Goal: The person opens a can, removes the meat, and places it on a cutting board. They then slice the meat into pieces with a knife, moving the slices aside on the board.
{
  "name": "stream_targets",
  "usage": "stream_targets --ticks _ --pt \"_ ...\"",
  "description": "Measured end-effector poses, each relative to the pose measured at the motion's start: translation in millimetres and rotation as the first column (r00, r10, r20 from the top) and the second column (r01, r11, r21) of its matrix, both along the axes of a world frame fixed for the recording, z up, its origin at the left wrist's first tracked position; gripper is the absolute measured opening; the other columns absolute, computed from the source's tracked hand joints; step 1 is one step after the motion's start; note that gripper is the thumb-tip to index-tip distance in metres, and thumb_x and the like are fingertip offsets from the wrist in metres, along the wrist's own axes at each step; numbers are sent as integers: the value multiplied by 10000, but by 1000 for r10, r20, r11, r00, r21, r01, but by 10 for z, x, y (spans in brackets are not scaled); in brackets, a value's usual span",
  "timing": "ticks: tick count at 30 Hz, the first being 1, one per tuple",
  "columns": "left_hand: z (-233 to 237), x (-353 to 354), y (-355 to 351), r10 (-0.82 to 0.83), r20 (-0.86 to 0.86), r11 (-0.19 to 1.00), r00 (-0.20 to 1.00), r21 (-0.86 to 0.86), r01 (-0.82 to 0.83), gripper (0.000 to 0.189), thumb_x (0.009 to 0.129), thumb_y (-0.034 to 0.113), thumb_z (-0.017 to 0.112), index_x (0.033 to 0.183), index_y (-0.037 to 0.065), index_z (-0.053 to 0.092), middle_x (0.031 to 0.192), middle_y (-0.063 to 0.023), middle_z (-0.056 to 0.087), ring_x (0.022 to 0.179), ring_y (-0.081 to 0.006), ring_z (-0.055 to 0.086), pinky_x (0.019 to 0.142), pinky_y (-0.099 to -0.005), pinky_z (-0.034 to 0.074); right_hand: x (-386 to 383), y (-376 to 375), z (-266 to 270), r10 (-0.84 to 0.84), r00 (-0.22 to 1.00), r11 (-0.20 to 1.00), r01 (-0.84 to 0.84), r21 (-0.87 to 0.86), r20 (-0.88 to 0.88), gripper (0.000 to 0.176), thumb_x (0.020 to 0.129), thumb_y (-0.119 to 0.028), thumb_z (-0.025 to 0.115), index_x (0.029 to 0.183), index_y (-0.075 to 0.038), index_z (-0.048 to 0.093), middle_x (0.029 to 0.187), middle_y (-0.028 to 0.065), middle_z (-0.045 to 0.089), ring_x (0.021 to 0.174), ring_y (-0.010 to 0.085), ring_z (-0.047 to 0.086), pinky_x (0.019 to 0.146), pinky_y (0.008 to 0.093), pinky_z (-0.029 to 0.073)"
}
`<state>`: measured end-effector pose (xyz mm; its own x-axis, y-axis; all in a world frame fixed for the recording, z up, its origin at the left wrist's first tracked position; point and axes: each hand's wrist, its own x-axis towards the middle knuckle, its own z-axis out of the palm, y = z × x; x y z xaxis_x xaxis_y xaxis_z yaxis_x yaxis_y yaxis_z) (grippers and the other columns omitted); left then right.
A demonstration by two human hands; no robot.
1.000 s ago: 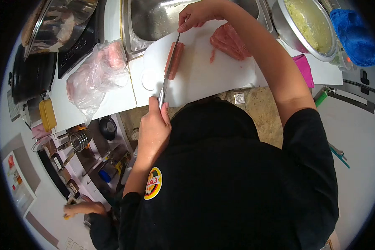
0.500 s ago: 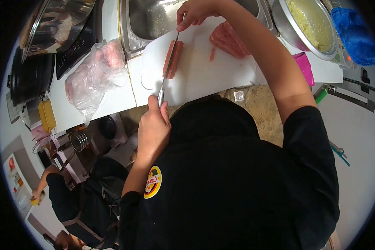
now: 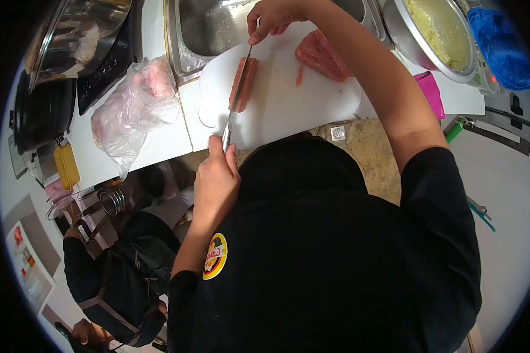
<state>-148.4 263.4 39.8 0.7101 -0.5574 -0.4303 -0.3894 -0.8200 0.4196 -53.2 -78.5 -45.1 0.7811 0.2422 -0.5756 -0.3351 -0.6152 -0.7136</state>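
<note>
My left hand point(image 3: 217, 182) is closed round the handle of a knife point(image 3: 227, 129). The blade lies lengthwise over a block of pink raw meat point(image 3: 248, 88) on a white cutting board point(image 3: 277, 117). At the far end of the blade, my right hand point(image 3: 271, 22) pinches the knife near its tip. A larger piece of raw meat point(image 3: 321, 56) rests on the board under my right forearm, partly hidden by it. A thin scrap of meat point(image 3: 300, 75) lies beside that piece.
Left of the board sits a clear plastic bag of meat point(image 3: 132, 112). Behind the board is a steel sink point(image 3: 212, 29). A metal bowl of pale shredded food point(image 3: 403, 29) stands at right, near a blue cloth point(image 3: 500, 50). A co-worker point(image 3: 123, 265) is at lower left.
Both my hands and the knife stay almost in place over the meat. The co-worker at lower left has shifted, drawing the reaching arm in toward the shelf with the strainer.
</note>
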Motion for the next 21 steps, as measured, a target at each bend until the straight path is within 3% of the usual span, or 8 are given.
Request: stream_targets --ticks 3,6,21 --pt "-15 14 10 -8 2 1000 1000 3 8 222 1029 235 450 1052 23 390 734 -350 598 754 -559 582 634 -625 422 49 -6 68 87 996 993 -89 -77 -25 618 749 -488 819 1154 -43 678 1044 148 685 931 263 648 796 354 554" --pt "-1 16 -1 -3 -14 1000 1000 1 3 221 1029 234 450 1055 23 390 736 -353 598 756 -561 583 635 -625 423 -3 20 -3 -16 1000 999 17 -37 19 610 746 -503 816 1129 -45 691 998 150 691 883 256 653 765 351 555" --pt "-97 56 16 -20 -28 1000 999 -7 20 219 1029 222 452 1060 14 388 729 -347 600 745 -559 584 633 -616 429 27 61 -52 -17 998 994 22 -108 56 549 717 -487 841 1005 -34 723 817 124 666 719 212 611 637 349 535"
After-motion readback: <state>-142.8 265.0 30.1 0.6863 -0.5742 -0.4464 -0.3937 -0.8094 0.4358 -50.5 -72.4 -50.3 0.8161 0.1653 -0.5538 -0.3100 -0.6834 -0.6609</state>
